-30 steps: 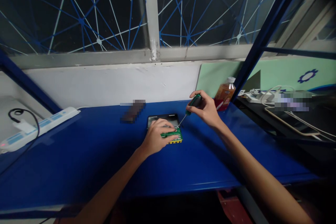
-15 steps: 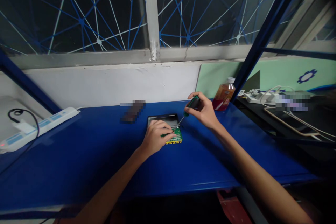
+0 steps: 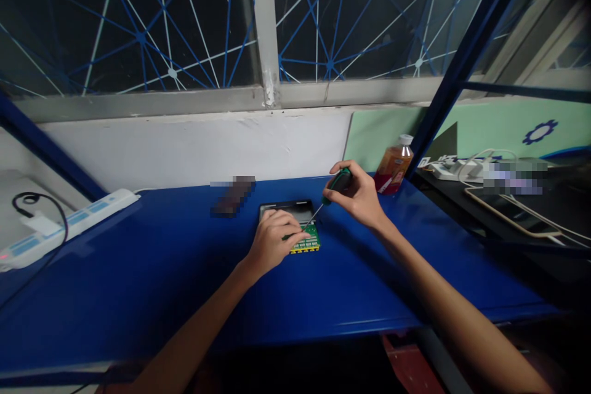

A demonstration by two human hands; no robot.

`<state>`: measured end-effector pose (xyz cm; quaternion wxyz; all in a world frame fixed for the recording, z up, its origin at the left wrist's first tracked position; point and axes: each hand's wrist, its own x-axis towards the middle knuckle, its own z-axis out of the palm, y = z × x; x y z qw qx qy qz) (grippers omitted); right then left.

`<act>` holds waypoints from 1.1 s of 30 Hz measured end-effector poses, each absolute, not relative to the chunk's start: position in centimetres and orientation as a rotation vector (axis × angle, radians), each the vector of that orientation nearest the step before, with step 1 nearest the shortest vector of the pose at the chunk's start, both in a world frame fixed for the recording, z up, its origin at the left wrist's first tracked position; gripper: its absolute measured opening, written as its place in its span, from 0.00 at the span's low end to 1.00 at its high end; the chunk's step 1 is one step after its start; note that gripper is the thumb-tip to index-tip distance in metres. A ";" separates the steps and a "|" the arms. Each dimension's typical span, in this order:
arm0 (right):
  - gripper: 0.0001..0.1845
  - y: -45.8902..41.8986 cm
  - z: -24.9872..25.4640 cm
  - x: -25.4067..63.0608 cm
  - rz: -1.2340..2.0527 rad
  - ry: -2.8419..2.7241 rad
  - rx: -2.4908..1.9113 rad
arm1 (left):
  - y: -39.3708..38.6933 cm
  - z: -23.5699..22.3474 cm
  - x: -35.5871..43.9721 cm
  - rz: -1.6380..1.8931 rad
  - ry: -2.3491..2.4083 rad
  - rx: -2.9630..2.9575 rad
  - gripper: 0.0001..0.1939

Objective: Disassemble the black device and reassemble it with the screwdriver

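Note:
A green circuit board (image 3: 314,239) with a yellow strip along its near edge lies at the front of a black plastic case (image 3: 302,204) on the blue table. My right hand (image 3: 357,191) is closed around the green-and-black handle of a screwdriver (image 3: 340,181). Its thin metal shaft slants down to the left, and the tip meets the board beside my left fingertips. My left hand (image 3: 277,237) covers the left side of the board and case, gripping the board with bent fingers and thumb. The exact contact under these fingers is hidden.
A power strip (image 3: 74,228) with a black cable lies at the left. A blurred-out dark object (image 3: 234,196) sits behind the case. At the back right stands a drink bottle (image 3: 394,166) by the blue frame post. A phone-like device (image 3: 512,212) and cables occupy the neighbouring black surface.
Hardly anything differs. The screwdriver and both hands keep their places on the board, with only a very slight shift of the whole view.

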<state>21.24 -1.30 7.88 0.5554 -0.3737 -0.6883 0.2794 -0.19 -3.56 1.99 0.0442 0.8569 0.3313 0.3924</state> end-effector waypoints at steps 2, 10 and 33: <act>0.19 -1.4 8.0 21.2 0.642 -1.623 -0.865 | -3.5 2.0 -0.2 1.215 1.005 2.616 0.11; 0.19 -2.2 8.3 21.1 0.584 -1.647 -0.849 | -3.5 1.9 -0.4 1.154 1.007 2.634 0.10; 0.29 -2.5 8.1 18.1 0.480 -1.984 -0.793 | -2.8 3.2 -2.2 0.990 0.895 2.379 0.06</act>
